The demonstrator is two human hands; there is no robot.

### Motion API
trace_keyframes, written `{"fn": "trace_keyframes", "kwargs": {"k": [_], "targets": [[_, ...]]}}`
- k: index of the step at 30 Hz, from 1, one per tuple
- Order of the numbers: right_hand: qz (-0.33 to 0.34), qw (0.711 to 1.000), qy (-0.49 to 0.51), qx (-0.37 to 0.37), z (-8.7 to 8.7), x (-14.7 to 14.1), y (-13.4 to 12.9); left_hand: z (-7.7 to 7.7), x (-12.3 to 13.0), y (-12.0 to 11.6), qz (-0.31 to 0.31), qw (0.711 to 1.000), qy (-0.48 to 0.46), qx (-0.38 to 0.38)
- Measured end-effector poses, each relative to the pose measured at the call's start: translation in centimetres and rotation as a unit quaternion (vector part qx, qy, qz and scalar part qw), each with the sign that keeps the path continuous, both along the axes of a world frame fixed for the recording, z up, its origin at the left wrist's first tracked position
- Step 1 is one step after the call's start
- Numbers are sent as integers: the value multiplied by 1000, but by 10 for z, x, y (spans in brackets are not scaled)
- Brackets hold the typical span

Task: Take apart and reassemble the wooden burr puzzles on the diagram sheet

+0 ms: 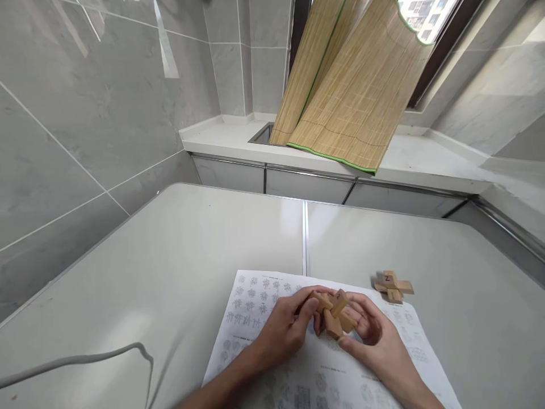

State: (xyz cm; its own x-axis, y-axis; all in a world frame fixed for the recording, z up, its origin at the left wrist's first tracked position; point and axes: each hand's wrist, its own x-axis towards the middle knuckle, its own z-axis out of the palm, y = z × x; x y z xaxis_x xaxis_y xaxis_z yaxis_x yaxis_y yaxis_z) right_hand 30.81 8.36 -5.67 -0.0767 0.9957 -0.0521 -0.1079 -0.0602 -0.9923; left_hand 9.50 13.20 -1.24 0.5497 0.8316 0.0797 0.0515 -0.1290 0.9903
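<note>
Left hand [287,329] half-curled, thumb [307,314] bent inward; right hand [378,329] just beside it, fingers [365,305] curled, thumb [354,346] reaching leftward. Bare forearms [232,368] behind hands, converging forward.

Block assy [334,321] btwn my L fingers [309,309] & R fingers [348,344]; sheet [238,341] on tbl [191,255] under 'em; 2nd assy [394,287] beyond R fingers; cable [85,358] well L.

I see a blind [355,96] hanging over the white counter [421,154] toward one o'clock, a window [426,16] behind it, wall tiles [55,176] at ten, a cord [85,359] at nine.
</note>
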Motion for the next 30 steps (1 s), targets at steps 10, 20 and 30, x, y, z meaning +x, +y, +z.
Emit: {"fn": "trace_keyframes", "kwargs": {"k": [10,20,30], "targets": [[1,1000,0,-20,16,-2,3,-11,-3,3,30,995,58,73],[-84,954,-284,54,42,19,9,-9,-12,11,67,993,91,29],[-123,779,-610,74,51,20,16,-6,-19,14,64,986,122,95]]}}
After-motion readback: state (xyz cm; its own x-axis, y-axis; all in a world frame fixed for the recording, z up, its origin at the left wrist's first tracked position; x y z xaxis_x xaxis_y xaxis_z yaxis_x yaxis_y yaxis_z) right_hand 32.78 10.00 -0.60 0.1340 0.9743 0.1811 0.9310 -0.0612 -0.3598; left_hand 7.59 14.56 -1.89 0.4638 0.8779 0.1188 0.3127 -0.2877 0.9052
